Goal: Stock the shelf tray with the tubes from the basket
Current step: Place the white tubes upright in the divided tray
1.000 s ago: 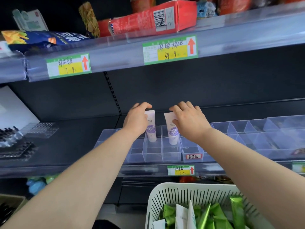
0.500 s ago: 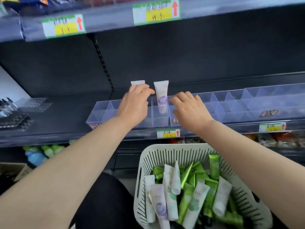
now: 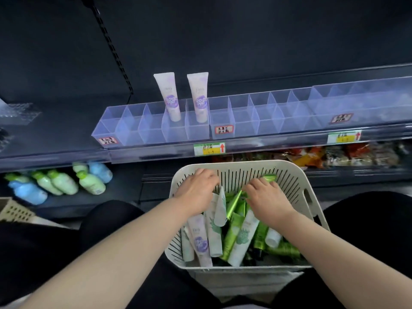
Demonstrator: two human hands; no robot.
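Note:
Two white tubes with purple labels point(image 3: 170, 97) point(image 3: 200, 98) stand upright side by side in neighbouring compartments of the clear divided shelf tray point(image 3: 131, 130). Below it, a beige slotted basket point(image 3: 289, 175) on my lap holds several green and white tubes point(image 3: 231, 237) and one more purple-label tube point(image 3: 200, 240). Both hands are inside the basket at its far end. My left hand point(image 3: 196, 189) lies with bent fingers over the white tubes; what it holds is hidden. My right hand point(image 3: 265, 195) curls around a green tube point(image 3: 268, 176) whose end pokes out past the fingers.
More clear compartments point(image 3: 278, 112) run along the shelf to the right. A price tag point(image 3: 209, 148) sits on the shelf edge. Green and blue bottles point(image 3: 89, 181) lie on the lower shelf at left, snack packets point(image 3: 334, 155) at right. Another beige basket point(image 3: 13, 211) shows at the left edge.
Both hands let go of the two purple-label tubes in the tray and dropped down into the basket. My view tilted down from the shelf.

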